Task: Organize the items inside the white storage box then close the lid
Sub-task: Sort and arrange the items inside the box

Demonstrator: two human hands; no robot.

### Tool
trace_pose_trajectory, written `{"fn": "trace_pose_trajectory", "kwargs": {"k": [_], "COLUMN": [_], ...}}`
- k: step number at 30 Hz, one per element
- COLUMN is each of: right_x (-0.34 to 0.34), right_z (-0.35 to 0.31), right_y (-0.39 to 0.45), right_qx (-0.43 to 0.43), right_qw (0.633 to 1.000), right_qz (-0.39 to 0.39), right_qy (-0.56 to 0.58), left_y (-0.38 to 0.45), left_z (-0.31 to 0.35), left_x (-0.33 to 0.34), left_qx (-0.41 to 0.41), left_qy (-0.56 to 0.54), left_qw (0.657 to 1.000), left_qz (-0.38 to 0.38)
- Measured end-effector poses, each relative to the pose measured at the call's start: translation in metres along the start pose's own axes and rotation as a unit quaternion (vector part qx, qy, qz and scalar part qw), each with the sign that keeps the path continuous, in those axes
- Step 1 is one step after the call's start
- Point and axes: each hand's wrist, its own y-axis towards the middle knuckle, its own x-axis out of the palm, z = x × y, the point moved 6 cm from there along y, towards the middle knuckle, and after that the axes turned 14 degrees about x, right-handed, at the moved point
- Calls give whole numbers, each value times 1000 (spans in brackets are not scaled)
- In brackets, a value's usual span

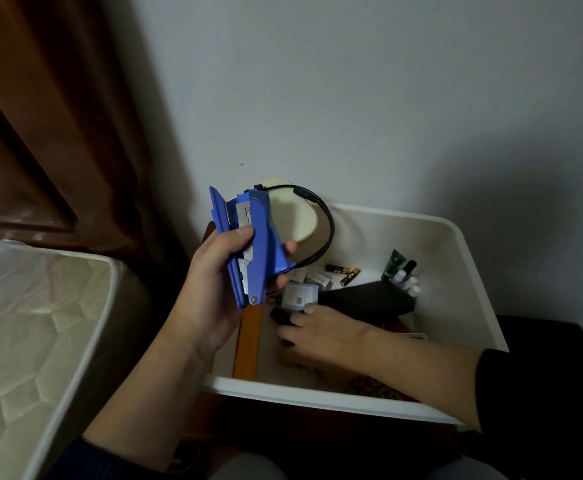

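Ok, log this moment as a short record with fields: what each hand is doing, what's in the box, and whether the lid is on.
left hand: raised over the box's left end, gripping a blue stapler, with a black cable looping behind
right hand: reaching into the white storage box, fingers on a small black item; grip unclear
box contents: two batteries, dark pouch, small bottles, orange strip
lid: not on the box
beside box: mattress on the left
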Motion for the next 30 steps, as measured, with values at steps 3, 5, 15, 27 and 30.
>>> {"fn": "trace_pose_trajectory", "kwargs": {"k": [3, 5, 15, 27, 30], "right_x": [0, 3, 5, -23, -47], "right_z": [9, 17, 22, 90, 84], "right_y": [8, 10, 14, -22, -26], "right_qx": [56, 95, 148, 204, 135], "right_qw": [998, 995, 989, 210, 175], "right_qz": [4, 3, -22, -6, 12], "right_qy": [3, -5, 1, 956, 975], "left_y": [0, 0, 1, -5, -11], "left_z": [0, 0, -1, 2, -1], "left_x": [0, 0, 0, 9, 17], "left_qx": [-1, 0, -1, -34, -72], "left_qy": [4, 6, 2, -20, -28], "left_qw": [1000, 1000, 1000, 999, 997], "left_qz": [1, 0, -6, -9, -23]}}
